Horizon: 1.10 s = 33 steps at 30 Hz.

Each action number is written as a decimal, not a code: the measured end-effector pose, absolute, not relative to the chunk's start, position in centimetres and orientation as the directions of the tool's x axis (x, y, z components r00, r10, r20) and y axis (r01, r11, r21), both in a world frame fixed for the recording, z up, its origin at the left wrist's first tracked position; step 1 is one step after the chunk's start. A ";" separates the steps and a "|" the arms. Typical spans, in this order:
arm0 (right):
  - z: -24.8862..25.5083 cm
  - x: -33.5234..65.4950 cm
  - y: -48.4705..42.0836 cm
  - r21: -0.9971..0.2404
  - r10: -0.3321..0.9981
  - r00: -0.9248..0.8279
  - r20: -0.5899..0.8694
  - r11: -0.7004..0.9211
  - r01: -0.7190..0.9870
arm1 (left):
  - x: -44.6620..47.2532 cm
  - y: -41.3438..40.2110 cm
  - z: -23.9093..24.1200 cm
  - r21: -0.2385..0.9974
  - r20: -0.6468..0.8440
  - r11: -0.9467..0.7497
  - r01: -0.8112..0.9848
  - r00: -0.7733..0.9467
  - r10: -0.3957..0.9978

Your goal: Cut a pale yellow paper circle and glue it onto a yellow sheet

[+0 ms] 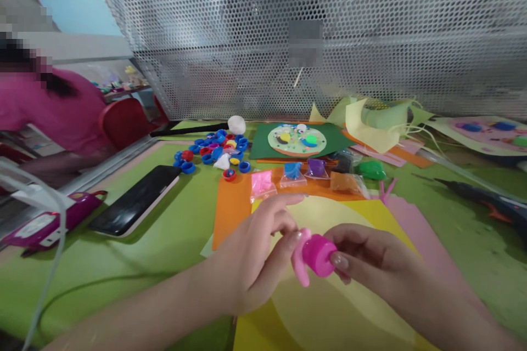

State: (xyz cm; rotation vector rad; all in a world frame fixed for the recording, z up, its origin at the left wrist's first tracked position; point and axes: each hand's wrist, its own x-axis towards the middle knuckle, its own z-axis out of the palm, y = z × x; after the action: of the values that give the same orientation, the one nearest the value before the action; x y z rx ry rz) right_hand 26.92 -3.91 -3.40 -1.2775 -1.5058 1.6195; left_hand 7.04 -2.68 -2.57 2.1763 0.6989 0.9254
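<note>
My right hand [373, 263] grips a bright pink bottle cap [319, 254] between thumb and fingers, low in the middle of the view. My left hand [257, 252] pinches a strip of pink clay [300, 258] against the cap's left side. Both hands hover over a yellow paper sheet [329, 312] that lies on an orange sheet [233, 205]. Just beyond them lies a row of small clay bags [307, 175] in pink, blue, purple and orange.
A pile of blue and red bottle caps [214, 151] and a white clay lump [236, 124] lie at the back. A black phone [135, 200] and purple scissors [49, 222] lie on the left, a glue gun [486, 200] on the right. A person in pink sits far left.
</note>
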 end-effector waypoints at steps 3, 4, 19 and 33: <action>-3.4 26.9 -3.9 -0.964 0.895 -0.371 -0.249 -0.192 0.184 | 7.0 -2.4 -2.6 0.692 0.461 -0.691 0.208 0.609 0.645; -3.5 26.9 -4.0 -0.965 0.895 -0.372 -0.246 -0.192 0.177 | 7.0 -2.4 -2.5 0.666 0.483 -0.716 0.212 0.609 0.629; -3.4 26.6 -3.9 -0.968 0.906 -0.353 -0.232 -0.179 0.175 | 7.2 -2.2 -2.6 0.586 0.515 -0.771 0.249 0.620 0.592; -3.0 27.0 -3.9 -0.973 0.938 -0.283 -0.199 -0.156 0.168 | 6.0 -1.3 -2.7 0.520 0.344 -0.718 0.462 0.656 0.672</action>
State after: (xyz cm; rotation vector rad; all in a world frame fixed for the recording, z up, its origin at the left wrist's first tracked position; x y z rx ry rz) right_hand 27.00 -3.90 -3.04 -1.2955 -1.4537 1.5022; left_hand 6.02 -1.31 -2.66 2.4858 0.8930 0.7411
